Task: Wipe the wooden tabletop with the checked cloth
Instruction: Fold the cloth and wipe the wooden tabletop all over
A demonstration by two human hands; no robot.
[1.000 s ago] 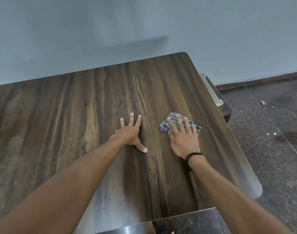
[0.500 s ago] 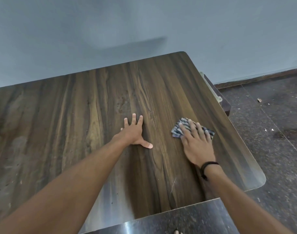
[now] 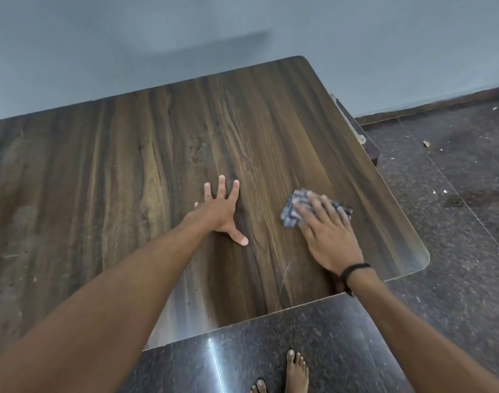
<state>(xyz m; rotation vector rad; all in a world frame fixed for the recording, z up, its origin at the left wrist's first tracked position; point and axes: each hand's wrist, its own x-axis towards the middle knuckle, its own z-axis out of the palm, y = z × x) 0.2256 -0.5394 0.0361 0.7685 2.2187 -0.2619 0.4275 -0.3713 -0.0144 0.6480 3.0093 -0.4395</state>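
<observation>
Head view: right hand lies flat, fingers pressed down on the checked cloth, pinning it for wiping, near the right side of the wooden tabletop. Left hand is spread, palm down, holding nothing; prob. bracing. Surface w/ specks, faint scratch. Far: grey wall. Right: speckled floor w/ debris.
</observation>
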